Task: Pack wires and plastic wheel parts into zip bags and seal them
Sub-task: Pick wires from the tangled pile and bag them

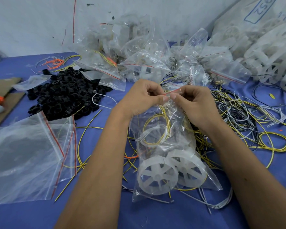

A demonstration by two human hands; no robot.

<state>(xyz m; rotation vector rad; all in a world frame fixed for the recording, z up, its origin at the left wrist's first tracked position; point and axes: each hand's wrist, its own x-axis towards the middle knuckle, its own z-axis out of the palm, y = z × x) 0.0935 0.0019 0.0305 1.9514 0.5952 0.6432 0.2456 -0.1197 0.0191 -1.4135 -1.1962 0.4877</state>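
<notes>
A clear zip bag point(168, 146) is held upright over the blue table point(23, 217), its long axis running from the bottom near the person up and away to the red-striped zip edge. Two white plastic wheels point(157, 176) are seen side by side in the bag's bottom, hubs facing the camera, with a coil of yellow wire point(155, 128) above them. The zip edge is pinched between thumb and fingers of the left hand point(142, 98) and the right hand point(193, 103), the two thumbs nearly touching at the strip.

To the left, empty zip bags point(31, 146) lie flat near the table's edge, with bare blue surface in front of them. Loose yellow, black and white wires point(238, 116) are spread at the right, close against the held bag. Beyond the left hand a heap of black rings point(64, 95) is seen, and further back filled bags point(139, 60) are piled against the wall.
</notes>
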